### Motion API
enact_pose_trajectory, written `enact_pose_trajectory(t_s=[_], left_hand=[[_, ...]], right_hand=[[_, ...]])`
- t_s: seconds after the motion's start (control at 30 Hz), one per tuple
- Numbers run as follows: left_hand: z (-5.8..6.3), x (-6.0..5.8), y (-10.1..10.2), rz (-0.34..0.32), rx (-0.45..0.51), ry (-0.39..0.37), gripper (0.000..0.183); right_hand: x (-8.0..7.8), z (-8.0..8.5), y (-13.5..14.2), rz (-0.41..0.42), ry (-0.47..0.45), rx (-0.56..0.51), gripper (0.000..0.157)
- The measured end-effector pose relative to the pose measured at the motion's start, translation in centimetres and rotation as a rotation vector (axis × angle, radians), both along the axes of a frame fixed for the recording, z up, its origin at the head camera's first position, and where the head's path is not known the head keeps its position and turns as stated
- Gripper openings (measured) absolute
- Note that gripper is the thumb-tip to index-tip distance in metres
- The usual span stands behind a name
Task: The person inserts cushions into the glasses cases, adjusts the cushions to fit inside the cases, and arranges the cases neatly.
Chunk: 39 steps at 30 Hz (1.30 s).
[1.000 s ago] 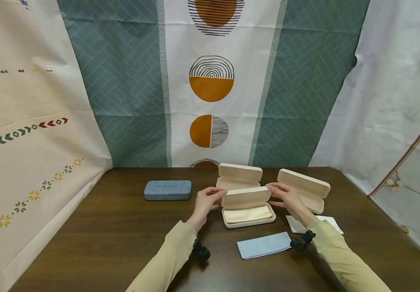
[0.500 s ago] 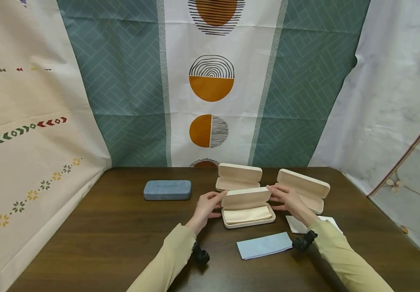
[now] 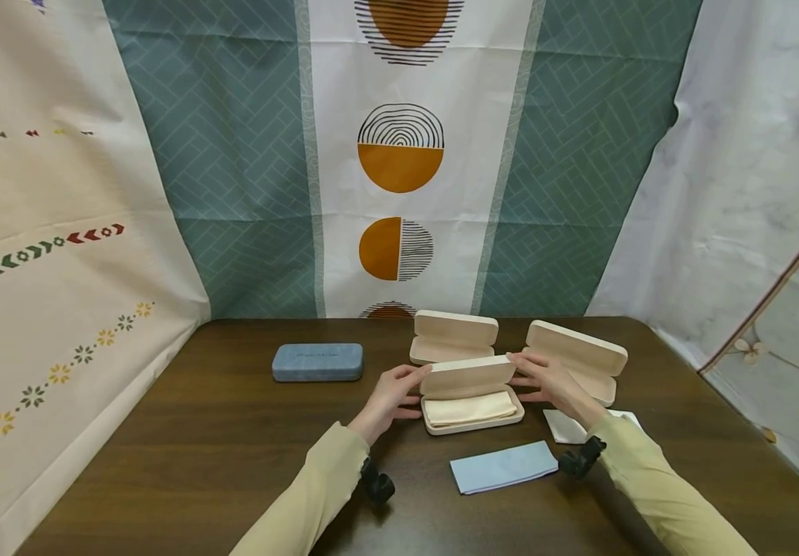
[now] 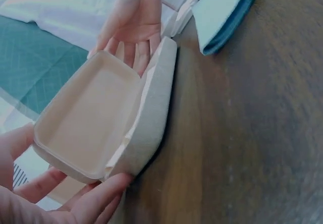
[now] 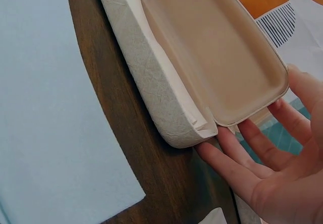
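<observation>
A cream glasses case (image 3: 472,381) stands with its lid raised in the middle of the table, a folded cream cloth (image 3: 470,409) lying in its base. My left hand (image 3: 391,394) holds the lid's left end, thumb at the top corner and other fingers down beside the base. At the opposite end my right hand (image 3: 545,382) has its thumb on the lid's upper corner. In the right wrist view its fingers (image 5: 265,146) reach behind the lid and under the base's end. A folded light-blue cloth (image 3: 503,467) lies in front of the case.
Behind stand two more cream cases with raised lids, one at the back (image 3: 455,330) and one at the back right (image 3: 580,351). A closed blue case (image 3: 318,363) lies to the left. Under the right forearm is a white cloth (image 3: 562,427). Curtains hang around the dark wooden table (image 3: 232,440).
My left hand's lower fingers have spread downward along the case's left end, and the right hand's fingers have settled slightly lower. The case stays in place with its lid raised.
</observation>
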<state>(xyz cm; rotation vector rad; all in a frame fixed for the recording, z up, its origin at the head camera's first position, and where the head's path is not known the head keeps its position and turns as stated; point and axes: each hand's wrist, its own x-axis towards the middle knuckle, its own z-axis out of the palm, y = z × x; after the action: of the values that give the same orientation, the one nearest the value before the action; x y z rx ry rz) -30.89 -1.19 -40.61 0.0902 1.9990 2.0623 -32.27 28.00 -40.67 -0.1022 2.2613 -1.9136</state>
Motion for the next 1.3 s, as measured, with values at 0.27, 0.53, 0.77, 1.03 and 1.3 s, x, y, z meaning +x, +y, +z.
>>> enact_pose_trajectory(t_s=[0.27,0.53,0.77,1.03,1.3], left_hand=[[-0.2,-0.2,0.1,-0.007,0.008,-0.003,0.049],[-0.2,0.1,0.1,-0.011,0.013,-0.024,0.048],[0.2,0.6,0.5,-0.002,0.019,-0.033,0.043],[0.3,0.6,0.5,0.006,0.01,-0.023,0.043],[-0.3,0.8,0.4,0.002,0.022,-0.014,0.044]], right_hand=[[-0.1,0.1,0.3,0.042,-0.014,-0.001,0.061],[-0.1,0.2,0.3,0.079,-0.047,0.015,0.061],[0.3,0.7,0.5,0.135,-0.046,0.04,0.061],[0.4,1.0,0.7,0.161,-0.044,0.053,0.062],[0.7,0.6,1.1,0.183,-0.05,0.01,0.062]])
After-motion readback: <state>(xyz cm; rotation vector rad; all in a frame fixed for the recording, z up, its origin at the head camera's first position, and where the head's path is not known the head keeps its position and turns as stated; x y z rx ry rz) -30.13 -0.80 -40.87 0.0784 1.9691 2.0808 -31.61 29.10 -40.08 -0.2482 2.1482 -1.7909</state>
